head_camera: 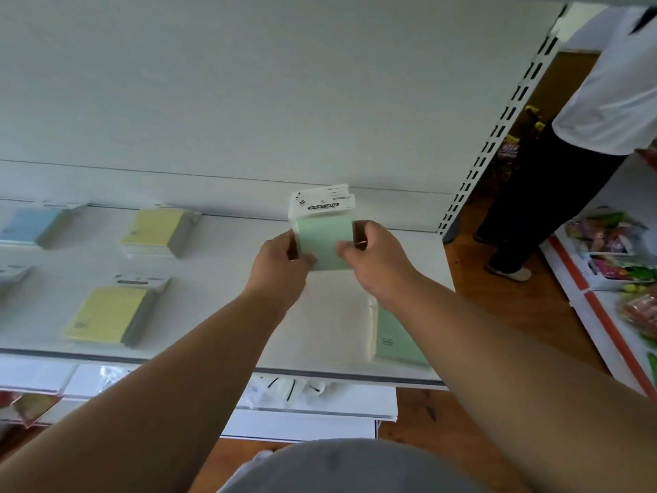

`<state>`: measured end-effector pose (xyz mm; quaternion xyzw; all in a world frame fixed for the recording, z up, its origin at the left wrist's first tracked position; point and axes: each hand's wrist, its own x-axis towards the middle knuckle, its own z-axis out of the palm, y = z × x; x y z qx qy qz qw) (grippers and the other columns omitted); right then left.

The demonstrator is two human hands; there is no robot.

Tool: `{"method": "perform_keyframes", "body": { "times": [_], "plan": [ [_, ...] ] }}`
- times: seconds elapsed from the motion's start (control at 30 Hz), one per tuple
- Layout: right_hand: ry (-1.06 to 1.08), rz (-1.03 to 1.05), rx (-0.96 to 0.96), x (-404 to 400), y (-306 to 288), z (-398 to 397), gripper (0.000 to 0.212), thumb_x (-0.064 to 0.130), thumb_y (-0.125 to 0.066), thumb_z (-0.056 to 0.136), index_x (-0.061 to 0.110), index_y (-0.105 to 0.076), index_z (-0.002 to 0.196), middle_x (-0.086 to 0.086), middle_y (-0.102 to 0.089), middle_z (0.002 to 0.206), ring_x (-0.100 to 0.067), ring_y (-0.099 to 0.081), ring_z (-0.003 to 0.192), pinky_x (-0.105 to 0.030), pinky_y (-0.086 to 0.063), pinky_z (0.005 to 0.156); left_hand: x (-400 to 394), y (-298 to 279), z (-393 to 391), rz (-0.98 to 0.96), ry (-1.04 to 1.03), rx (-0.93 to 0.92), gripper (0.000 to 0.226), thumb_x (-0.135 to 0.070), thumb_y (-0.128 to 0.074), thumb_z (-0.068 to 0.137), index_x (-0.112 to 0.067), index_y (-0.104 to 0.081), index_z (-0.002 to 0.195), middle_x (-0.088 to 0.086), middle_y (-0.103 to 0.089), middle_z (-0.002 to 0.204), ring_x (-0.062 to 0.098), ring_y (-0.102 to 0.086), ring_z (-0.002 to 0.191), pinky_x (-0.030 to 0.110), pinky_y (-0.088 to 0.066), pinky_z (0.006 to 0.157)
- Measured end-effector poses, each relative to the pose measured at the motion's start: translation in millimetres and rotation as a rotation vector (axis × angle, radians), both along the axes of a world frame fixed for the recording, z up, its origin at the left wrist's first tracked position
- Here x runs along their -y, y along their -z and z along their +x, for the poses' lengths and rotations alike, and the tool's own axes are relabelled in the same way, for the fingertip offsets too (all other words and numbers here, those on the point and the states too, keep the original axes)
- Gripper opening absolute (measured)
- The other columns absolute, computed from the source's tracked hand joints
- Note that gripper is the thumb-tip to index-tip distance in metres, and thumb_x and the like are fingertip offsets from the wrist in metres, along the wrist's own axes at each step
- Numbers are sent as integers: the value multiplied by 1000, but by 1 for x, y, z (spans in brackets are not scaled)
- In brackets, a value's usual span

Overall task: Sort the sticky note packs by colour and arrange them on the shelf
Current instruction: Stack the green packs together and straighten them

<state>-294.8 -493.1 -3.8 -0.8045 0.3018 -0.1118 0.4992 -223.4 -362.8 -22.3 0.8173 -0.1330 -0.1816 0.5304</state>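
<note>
Here both hands, left hand (281,259) and right hand (373,257), pinch the green pack (321,240) by its side edges above the shelf (227,279); it seems light, stiff, slightly slippery in its wrap.

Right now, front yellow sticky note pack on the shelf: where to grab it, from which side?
Take the front yellow pack by its two long side edges, coming from above. It lies flat on the shelf with bare space either side; the white header at its far end looks too thin to hold.
</note>
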Motion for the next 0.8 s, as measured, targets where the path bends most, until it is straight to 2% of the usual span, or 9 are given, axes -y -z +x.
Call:
{"method": "perform_keyframes", "body": {
  "times": [0.03,0.1,0.2,0.27,0.33,0.43,0.5,0.6,0.8],
  "plan": [
    [-23,-38,31,-12,0,3,27,22,-64,89,16,-60,115,7,-64,100,-11,-62,87,-16,-47,71,-12,1,6,44,16,104,29,-8,-57,86,-26,-64,108,-1,-63,105,9,-61,85,28,-46,73],
    [-34,-80,78,-35,9,9,32,19,-61,90,13,-55,121,1,-63,110,-15,-62,98,-19,-46,76,-31,8,12,110,28,259,34,-7,-56,86,-23,-58,117,-1,-50,110,4,-57,88,26,-46,82],
    [-40,-98,30,-67,29,11,36,17,-57,93,10,-47,126,-7,-62,120,-23,-61,107,-20,-38,78,-52,22,11,123,15,318,40,-3,-56,84,-18,-52,121,-3,-45,114,17,-60,100,33,-51,90],
    [-55,-101,-24,-85,40,9,43,14,-55,94,12,-39,135,-8,-61,126,-26,-60,113,-18,-36,78,-65,32,11,165,30,305,40,-1,-54,82,-15,-50,119,0,-48,118,23,-59,104,30,-48,87],
    [-50,-104,-10,-99,42,9,55,8,-52,94,17,-31,144,-5,-58,133,-22,-57,117,-14,-34,82,-75,37,13,181,52,309,44,2,-52,80,-12,-48,122,4,-50,122,25,-58,107,25,-42,82],
    [-4,-69,73,-110,40,14,65,1,-50,93,22,-25,148,8,-55,129,-6,-53,112,-7,-31,87,-82,36,14,115,70,391,43,3,-54,82,-8,-49,123,7,-54,120,24,-56,107,14,-34,80],
    [-2,-57,73,-114,45,18,65,-1,-47,92,21,-25,149,6,-54,133,-5,-52,115,-8,-32,90,-85,37,17,111,101,372,42,0,-54,85,-9,-51,126,6,-54,122,23,-55,109,14,-33,81],
    [29,-57,57,-120,51,17,62,2,-48,93,20,-27,149,3,-53,138,-10,-52,121,-13,-33,94,-88,40,22,89,151,259,48,-1,-50,86,-17,-49,131,1,-53,129,18,-52,117,19,-36,89],
    [83,-23,121,-123,54,12,57,5,-53,94,21,-35,145,9,-55,134,-2,-52,119,-15,-37,99,-92,39,22,-5,266,162,67,3,-45,84,-28,-36,143,-8,-51,136,8,-48,122,17,-34,93]
  ]
}}
